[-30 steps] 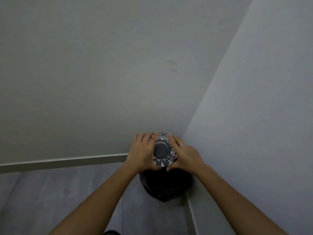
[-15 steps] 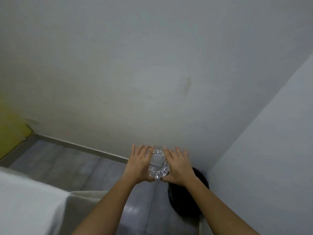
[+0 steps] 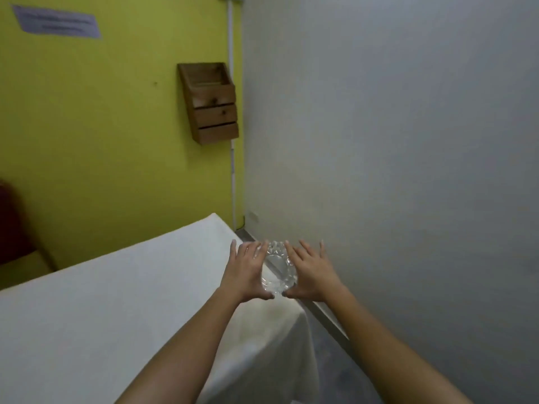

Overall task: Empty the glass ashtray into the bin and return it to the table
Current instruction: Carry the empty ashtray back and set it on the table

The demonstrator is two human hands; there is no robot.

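Left hand [image 3: 244,272] and right hand [image 3: 309,274] press flat, fingers straight, on sides of glass ashtray [image 3: 277,268], held above table [image 3: 116,301] edge.

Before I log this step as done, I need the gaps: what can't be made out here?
- Bin: outside the head view.
- Ashtray contents: clear glass and blur; the left hand and right hand cover its sides.
- Paper notice on the yellow wall: text blurred.
- Dark red object: cut off by the left edge.
- Far side of the table: cut off by the left edge.
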